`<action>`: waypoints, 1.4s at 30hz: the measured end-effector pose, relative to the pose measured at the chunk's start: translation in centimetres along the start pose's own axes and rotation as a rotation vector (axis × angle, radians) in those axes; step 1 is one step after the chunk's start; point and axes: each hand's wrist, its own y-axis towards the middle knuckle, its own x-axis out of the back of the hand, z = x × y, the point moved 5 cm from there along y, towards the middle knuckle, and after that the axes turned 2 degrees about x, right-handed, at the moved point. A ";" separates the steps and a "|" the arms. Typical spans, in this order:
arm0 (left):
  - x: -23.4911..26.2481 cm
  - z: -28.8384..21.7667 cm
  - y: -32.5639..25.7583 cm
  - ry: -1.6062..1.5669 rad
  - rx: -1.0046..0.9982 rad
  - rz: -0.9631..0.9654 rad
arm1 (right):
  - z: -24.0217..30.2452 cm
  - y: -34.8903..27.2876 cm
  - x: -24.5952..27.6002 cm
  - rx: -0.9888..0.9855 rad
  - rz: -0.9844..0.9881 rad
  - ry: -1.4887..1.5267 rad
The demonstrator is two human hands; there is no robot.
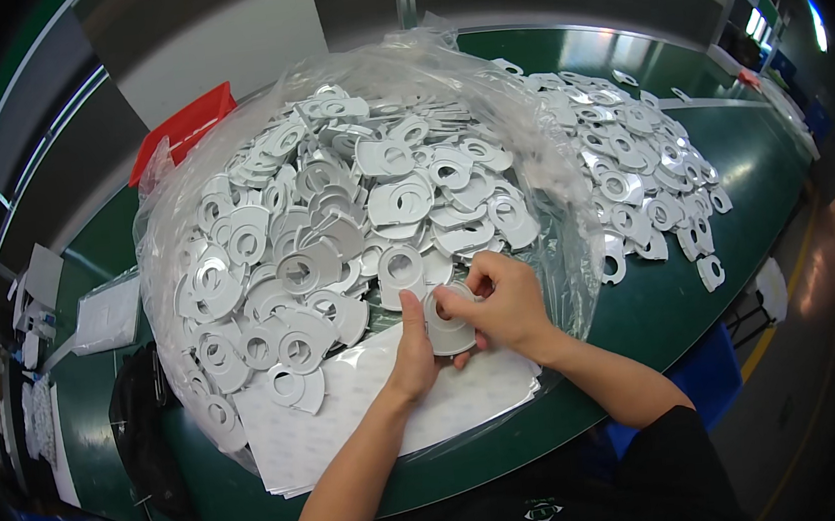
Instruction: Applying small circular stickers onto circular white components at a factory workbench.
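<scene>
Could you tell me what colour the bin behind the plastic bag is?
Red bin, clearest in the head view.

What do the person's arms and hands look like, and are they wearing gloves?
No gloves: the left hand and right hand are bare, with no rings or watch visible. Both forearms are bare too. Short black sleeves start near the elbows.

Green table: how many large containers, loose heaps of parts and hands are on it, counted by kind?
Clear plastic bag full of white ring parts: 1
Red bin: 1
Loose heap of white ring parts: 1
Hands, left hand and right hand, on one white ring part: 2
Total: 5
</scene>
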 end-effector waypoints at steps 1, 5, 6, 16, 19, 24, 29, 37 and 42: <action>0.0 0.1 0.1 0.020 0.020 -0.023 | 0.1 0.1 0.3 0.101 -0.037 -0.174; 0.0 -0.1 0.0 0.008 0.018 -0.048 | 1.3 -0.1 0.4 0.303 -0.063 -0.535; 0.0 -0.2 -0.1 -0.050 0.023 -0.083 | 1.5 -0.2 0.6 0.304 -0.063 -0.535; 0.2 -0.7 -0.1 -0.177 0.063 -0.027 | 1.8 -0.4 1.5 0.440 0.118 -0.468; 0.3 -0.4 0.0 -0.142 0.097 -0.003 | 1.8 -0.7 1.2 0.405 0.073 -0.537; 0.2 -0.5 0.1 -0.131 0.055 0.055 | 1.7 -0.5 1.1 0.456 -0.004 -0.596; -0.2 -2.7 -1.5 0.427 -0.584 -0.255 | -0.2 2.8 6.5 0.111 -0.094 0.133; 0.1 -5.2 -2.3 1.431 -0.633 -0.851 | -1.7 3.8 9.8 -0.005 -0.235 0.633; 1.2 -4.5 -2.3 1.434 -0.507 -0.823 | 0.0 0.0 2.3 0.307 0.704 -0.510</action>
